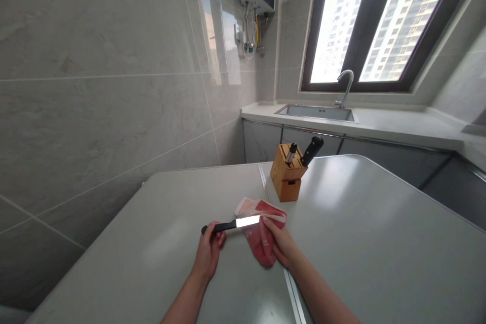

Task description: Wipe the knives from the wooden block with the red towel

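Lower centre, left hand (209, 249) grips a black-handled knife (232, 224); right hand (280, 241) holds a red cloth (261, 245) against its blade (247, 221); wooden knife block (286, 176) right of centre

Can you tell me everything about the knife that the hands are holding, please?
The knife has a black handle and a bright, shiny blade that looks like metal. The left hand grips the handle. The blade points toward the right hand, which pinches a red and white cloth around its far end, so the tip is hidden. The knife is over the pale table.
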A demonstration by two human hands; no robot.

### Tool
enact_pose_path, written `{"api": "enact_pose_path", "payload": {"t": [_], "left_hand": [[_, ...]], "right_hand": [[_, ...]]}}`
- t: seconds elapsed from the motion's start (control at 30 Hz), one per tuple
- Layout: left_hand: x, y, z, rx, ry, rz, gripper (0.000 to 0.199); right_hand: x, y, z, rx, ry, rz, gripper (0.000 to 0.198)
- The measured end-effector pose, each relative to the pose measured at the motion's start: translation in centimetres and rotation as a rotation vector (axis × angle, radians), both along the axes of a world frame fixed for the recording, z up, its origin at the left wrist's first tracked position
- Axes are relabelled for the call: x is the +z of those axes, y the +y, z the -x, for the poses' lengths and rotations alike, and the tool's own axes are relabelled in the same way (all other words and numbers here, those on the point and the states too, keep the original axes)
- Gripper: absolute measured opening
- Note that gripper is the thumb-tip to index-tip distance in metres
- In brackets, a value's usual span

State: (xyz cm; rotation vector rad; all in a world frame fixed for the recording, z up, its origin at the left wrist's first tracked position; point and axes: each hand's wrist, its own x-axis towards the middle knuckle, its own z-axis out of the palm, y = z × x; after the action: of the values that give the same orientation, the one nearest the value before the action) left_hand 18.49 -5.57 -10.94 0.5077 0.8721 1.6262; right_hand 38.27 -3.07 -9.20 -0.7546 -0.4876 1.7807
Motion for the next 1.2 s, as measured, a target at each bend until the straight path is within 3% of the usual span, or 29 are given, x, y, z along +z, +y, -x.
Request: {"api": "enact_pose_path", "payload": {"t": [0.13,0.27,0.4,0.77,1.2], "left_hand": [[-0.4,-0.5,-0.4,-0.117,0.448,-0.012,0.033],[0.2,-0.9,-0.9,-0.289,0.888,-0.164,0.038],[0.7,-0.9,-1.3,-0.326,1.1,-0.289,0.037],[0.0,-0.8,-1.1,-0.33,1.172,-0.275,0.033],[0.5,-0.7,-0.9,-0.315,1.001,-0.246,0.041]], "right_hand": [[-0.3,0.1,0.1,0.02,0.013,-0.018,0.043],[-0.4,0.1,0.1,0.022,0.001,-0.051,0.044],[-0.3,0.0,0.0,0.017,-0.048,-0.066,0.045],[-0.8,0.1,-0.2,0.047,-0.165,-0.141,0.044],[0.0,0.0,-0.2,-0.007,0.023,-0.02,0.037]]}}
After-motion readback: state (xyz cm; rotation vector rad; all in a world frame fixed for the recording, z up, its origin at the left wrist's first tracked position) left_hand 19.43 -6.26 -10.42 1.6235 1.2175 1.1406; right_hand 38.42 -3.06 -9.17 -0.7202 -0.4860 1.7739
